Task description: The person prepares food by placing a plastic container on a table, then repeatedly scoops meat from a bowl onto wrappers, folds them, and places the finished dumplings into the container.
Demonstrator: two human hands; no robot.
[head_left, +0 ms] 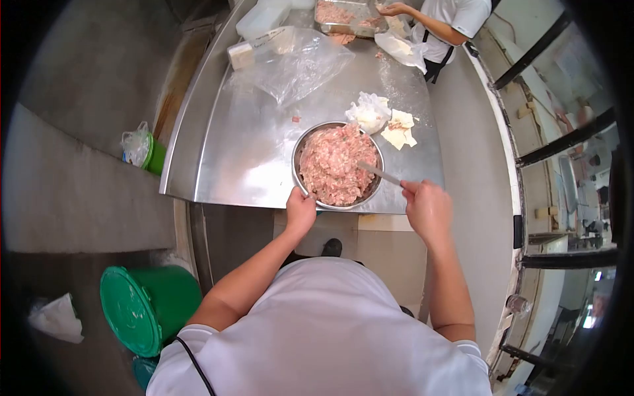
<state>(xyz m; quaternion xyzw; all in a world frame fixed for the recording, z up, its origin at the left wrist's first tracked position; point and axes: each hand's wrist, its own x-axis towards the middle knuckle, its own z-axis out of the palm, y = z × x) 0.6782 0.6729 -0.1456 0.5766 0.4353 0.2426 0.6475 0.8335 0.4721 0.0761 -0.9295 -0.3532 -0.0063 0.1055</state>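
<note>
A round metal bowl (296, 173) full of pale pink ground meat (335, 162) stands at the near edge of the steel table. My left hand (301, 210) grips the bowl's rim at its lower left, with the thumb over the edge. In my right hand (426, 203) is the handle of a flat metal utensil (388, 175), like a knife or spatula. Its far end lies on the meat at the right side, and the shaft crosses the bowl's rim. Small green flecks show in the meat.
Beyond the bowl lie crumpled white plastic (370, 112), torn wrappers (400, 129) and a clear plastic bag (297, 63). A metal tray (330, 28) of meat sits at the far end, beside another person's hand (395, 9). On the floor at left stands a green lidded bucket (158, 300).
</note>
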